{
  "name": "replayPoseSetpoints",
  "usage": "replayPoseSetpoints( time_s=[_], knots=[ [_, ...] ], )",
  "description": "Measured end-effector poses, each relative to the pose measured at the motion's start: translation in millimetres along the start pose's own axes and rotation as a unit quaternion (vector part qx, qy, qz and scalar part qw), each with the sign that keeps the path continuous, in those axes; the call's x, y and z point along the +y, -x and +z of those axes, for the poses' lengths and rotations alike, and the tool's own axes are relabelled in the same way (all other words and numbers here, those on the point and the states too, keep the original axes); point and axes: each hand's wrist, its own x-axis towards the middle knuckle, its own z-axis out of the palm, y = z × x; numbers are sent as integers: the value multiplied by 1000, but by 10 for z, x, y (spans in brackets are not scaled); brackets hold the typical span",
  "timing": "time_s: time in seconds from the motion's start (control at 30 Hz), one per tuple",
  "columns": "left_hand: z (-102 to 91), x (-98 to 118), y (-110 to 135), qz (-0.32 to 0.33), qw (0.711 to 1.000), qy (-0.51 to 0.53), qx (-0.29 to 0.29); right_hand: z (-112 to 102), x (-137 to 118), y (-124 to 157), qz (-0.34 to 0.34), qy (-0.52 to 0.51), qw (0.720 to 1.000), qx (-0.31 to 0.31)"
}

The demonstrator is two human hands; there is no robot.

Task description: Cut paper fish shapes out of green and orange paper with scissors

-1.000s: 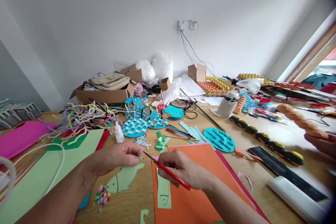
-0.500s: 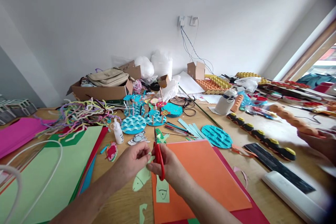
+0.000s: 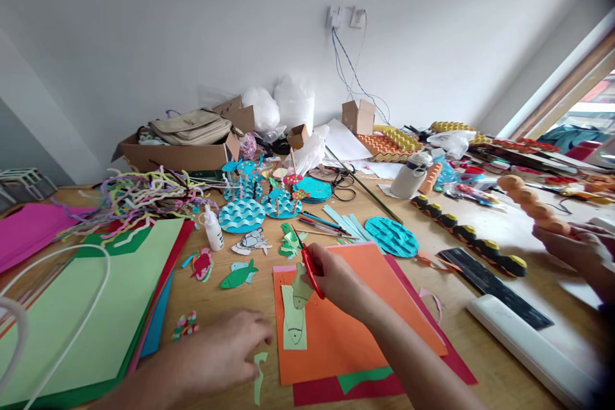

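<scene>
My right hand (image 3: 336, 278) is closed around red-handled scissors (image 3: 313, 270), blades pointing away. The same hand also has a cut-out pale green paper fish (image 3: 302, 291), which hangs over a pale green paper piece with a fish drawn on it (image 3: 294, 333). That piece lies on orange paper (image 3: 355, 320). My left hand (image 3: 230, 349), somewhat blurred, is open with thumb and fingers apart. It hovers over the wooden table beside a narrow pale green paper scrap (image 3: 259, 375); I cannot tell whether the thumb touches it. Farther off lies a dark green paper fish (image 3: 239, 275).
Coloured paper sheets (image 3: 110, 307) lie at left, with a glue bottle (image 3: 213, 229) behind them. Blue wavy discs (image 3: 243, 214) stand beyond. A white power strip (image 3: 523, 346) is at right, where another person's hands (image 3: 579, 250) hold an orange egg-carton strip (image 3: 531, 202).
My left hand has let go of the pale green fish and moved down and left. My right hand now holds the fish with the scissors, slightly farther up and right.
</scene>
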Motion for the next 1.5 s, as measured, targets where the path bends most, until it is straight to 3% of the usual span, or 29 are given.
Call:
replayPoseSetpoints(
  time_s=[0.17,0.4,0.63,0.77,0.93,1.03,1.17,1.33,1.5],
  knots=[
    [370,85,29,-57,987,-138,-59,173,-58,-96,-6,69,997,-26],
    [469,93,-71,-58,975,-206,-58,623,-241,-468,-2,144,988,-47],
    [565,2,-135,-42,980,-187,-56,949,-281,-746,19,196,978,-63],
    [489,-38,-37,-38,989,-141,-24,821,-203,-750,5,182,983,-21],
    [147,-70,11,-28,996,-40,68,388,10,-556,-23,98,993,66],
    [-116,-28,-200,-31,988,-1,153,149,150,-348,-34,39,994,101],
    [-373,32,-765,-29,972,0,234,-12,322,-124,-29,16,989,141],
    [-442,-54,-1490,-40,968,-26,245,63,504,-53,-2,47,988,148],
    [-465,-188,-1759,-37,969,-70,235,152,597,-81,12,102,984,142]
  ],
)
